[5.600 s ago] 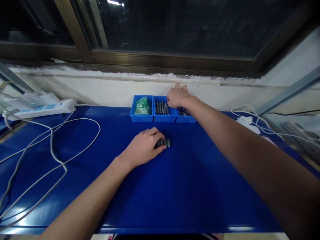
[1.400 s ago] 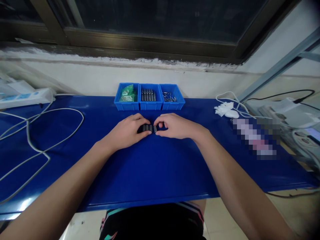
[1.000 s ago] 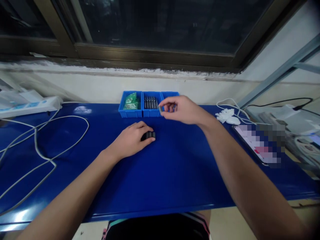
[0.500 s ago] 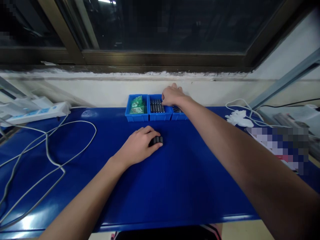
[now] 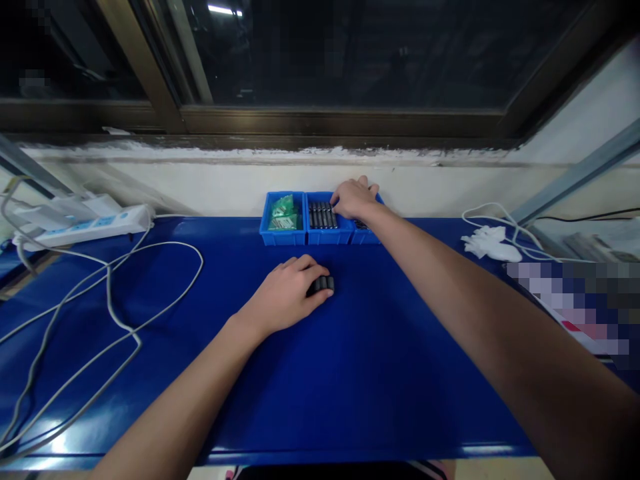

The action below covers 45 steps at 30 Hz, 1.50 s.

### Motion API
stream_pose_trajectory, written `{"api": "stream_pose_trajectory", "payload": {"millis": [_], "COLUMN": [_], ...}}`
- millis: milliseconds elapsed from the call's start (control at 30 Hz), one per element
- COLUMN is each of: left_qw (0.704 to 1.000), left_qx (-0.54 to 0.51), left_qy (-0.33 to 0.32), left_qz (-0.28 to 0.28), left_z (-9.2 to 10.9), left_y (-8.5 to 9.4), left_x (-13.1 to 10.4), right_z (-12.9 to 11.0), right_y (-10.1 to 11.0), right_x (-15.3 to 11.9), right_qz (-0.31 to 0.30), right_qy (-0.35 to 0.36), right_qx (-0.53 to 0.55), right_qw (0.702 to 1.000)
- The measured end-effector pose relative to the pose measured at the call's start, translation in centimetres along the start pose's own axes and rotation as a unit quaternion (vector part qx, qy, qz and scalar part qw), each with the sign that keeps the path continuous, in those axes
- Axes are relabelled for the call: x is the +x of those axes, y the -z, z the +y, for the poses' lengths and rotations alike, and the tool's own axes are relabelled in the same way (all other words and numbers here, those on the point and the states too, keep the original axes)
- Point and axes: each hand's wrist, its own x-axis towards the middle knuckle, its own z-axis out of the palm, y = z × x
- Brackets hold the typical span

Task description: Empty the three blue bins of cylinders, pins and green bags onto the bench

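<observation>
The right hand hides the middle bin's far corner (I can't tell its grip), farther forward than earlier. The left hand still clasps dark blocks.

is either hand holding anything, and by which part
Left hand: a row of dark pieces, pinched by their near and far sides. Right hand: cannot tell.

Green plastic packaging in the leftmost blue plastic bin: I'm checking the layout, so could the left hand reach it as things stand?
Probably yes: the open blue plastic bin leaves the green plastic packaging uncovered, though the left hand holds small dark blocks.
</observation>
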Motion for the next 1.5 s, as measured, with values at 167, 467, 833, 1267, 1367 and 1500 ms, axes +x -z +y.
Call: {"api": "stream_pose_trajectory", "payload": {"millis": [167, 467, 833, 1267, 1367, 1500], "left_qw": [1.000, 1.000, 1.000, 1.000, 1.000, 1.000], "left_qx": [0.001, 0.006, 0.001, 0.001, 0.001, 0.000], "left_qy": [-0.001, 0.003, 0.001, 0.007, 0.009, 0.007], "left_qz": [-0.002, -0.004, -0.004, -0.007, -0.010, -0.010], "left_z": [0.0, 0.1, 0.1, 0.3, 0.4, 0.3], "left_y": [0.1, 0.1, 0.2, 0.3, 0.4, 0.4], "left_x": [-0.1, -0.1, -0.1, -0.1, -0.1, 0.0], "right_z": [-0.1, -0.3, -0.5, -1.6, -1.7, -2.0], "right_y": [0.1, 0.1, 1.2, 0.1, 0.0, 0.7], "right_x": [0.0, 0.0, 0.7, 0.8, 0.5, 0.2], "right_qz": [0.002, -0.006, -0.048, -0.007, 0.012, 0.032], "right_qy": [-0.026, -0.007, 0.024, 0.025, 0.032, 0.053], "right_qx": [-0.005, -0.061, -0.092, -0.136, -0.148, -0.159], "right_qw": [1.000, 0.998, 0.994, 0.990, 0.988, 0.985]}}
